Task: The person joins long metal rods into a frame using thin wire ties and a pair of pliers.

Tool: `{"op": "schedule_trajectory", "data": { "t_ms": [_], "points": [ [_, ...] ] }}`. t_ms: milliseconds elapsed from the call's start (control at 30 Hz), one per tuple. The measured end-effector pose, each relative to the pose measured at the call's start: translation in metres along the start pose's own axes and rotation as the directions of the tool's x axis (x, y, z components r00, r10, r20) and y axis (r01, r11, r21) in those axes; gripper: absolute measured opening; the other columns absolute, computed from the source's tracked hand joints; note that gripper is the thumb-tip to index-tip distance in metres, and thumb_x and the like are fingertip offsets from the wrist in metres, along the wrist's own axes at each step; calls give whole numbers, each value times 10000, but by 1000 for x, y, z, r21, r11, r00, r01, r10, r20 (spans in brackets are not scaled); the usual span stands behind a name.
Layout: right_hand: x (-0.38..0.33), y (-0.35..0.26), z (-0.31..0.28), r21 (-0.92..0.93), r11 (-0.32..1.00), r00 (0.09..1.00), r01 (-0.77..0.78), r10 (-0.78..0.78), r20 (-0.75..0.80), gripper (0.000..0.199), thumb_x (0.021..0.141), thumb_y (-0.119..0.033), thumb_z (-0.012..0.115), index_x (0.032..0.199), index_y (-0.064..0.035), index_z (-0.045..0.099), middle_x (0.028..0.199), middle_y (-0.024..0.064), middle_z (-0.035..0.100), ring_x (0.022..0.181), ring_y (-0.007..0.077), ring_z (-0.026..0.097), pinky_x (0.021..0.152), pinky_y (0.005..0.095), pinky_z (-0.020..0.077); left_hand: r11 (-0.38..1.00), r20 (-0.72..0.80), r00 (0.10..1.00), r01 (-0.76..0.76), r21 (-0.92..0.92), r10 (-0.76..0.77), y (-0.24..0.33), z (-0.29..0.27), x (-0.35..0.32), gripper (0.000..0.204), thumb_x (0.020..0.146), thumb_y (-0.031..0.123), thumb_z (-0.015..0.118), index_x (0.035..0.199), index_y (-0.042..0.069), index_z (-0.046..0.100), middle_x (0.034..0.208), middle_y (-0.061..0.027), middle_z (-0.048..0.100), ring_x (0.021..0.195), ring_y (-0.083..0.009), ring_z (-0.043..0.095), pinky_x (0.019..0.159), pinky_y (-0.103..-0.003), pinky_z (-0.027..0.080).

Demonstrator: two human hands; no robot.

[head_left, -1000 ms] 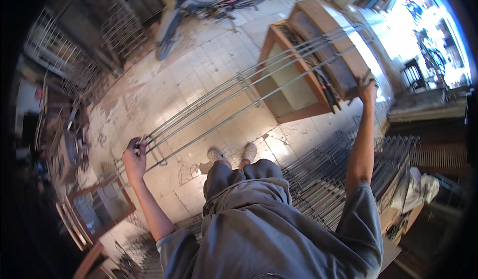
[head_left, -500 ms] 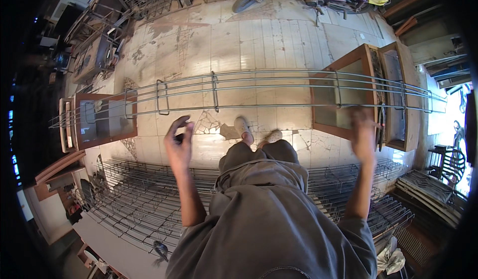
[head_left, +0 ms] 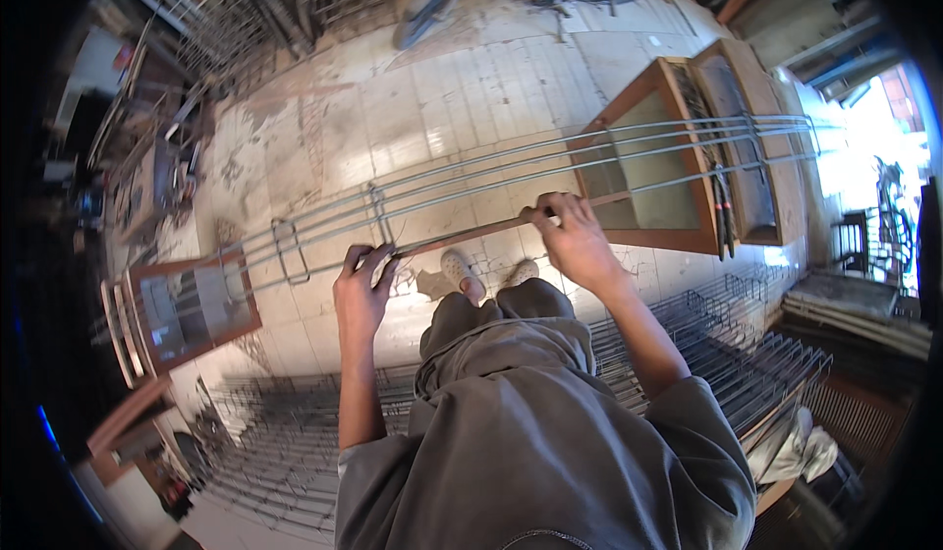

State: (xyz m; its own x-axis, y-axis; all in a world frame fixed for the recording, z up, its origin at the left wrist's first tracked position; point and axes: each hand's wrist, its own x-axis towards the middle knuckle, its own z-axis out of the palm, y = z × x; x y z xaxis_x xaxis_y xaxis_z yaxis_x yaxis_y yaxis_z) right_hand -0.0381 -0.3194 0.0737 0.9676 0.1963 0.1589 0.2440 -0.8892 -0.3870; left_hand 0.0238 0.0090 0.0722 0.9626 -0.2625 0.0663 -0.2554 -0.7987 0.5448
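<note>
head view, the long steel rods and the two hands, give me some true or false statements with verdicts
1. Both hands grip the same thin brown rod. True: left hand and right hand close on it.
2. The long grey rods lie flat on the tiled floor. False: they span two wooden stands, above the floor.
3. Rectangular wire loops hang on the rods. True.
4. The right hand holds a hammer. False: it holds only the rod.
5. Wire mesh panels lie stacked behind the person's feet. True.

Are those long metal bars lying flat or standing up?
Lying flat. The long metal bars stretch sideways across two wooden stands, raised above the floor. The left hand and right hand hold a thin rod alongside them.
</note>
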Motion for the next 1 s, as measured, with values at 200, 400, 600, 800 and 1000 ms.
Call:
{"op": "schedule_trajectory", "data": {
  "t_ms": [200,400,600,800,1000],
  "points": [
    [-10,9,3,38,999,999,-28,28,-18,340,798,-41,596,1134,-73,633,1170,109,541,1163,302,522,1049,464,403,996,111,991,-77,33,73,2,-2,9,208,841,155,762,1046,127,753,949,-71,664,693,-288,663,647,-400,533],
    [-8,14,6,41,999,1000,-6,6,-1,341,817,-50,598,1153,-100,623,1192,96,543,1205,277,514,1066,460,387,997,64,995,-75,-31,76,-5,4,13,185,849,140,753,1032,113,745,934,-74,686,721,-289,684,659,-384,538],
    [-5,21,-1,65,998,999,11,-14,38,415,805,-27,593,1208,-123,619,1174,88,542,1194,266,522,1072,457,379,999,113,993,19,48,-24,11,6,17,164,835,102,760,991,67,727,933,-83,697,780,-292,699,675,-376,545],
    [-3,18,3,62,995,997,72,-69,-38,417,790,-23,604,1192,-126,641,1148,84,555,1122,261,552,980,426,420,994,15,994,-109,-31,110,-18,7,8,303,799,87,783,1089,50,704,917,-78,701,679,-248,673,632,-367,529],
    [-2,20,2,53,996,996,65,-61,-68,399,798,-7,598,1177,-116,657,1107,74,559,1081,252,575,952,415,436,981,114,986,140,-135,-125,9,-18,12,581,769,77,828,1307,86,608,874,-38,658,498,-91,362,489,-275,374]
  ]
}}
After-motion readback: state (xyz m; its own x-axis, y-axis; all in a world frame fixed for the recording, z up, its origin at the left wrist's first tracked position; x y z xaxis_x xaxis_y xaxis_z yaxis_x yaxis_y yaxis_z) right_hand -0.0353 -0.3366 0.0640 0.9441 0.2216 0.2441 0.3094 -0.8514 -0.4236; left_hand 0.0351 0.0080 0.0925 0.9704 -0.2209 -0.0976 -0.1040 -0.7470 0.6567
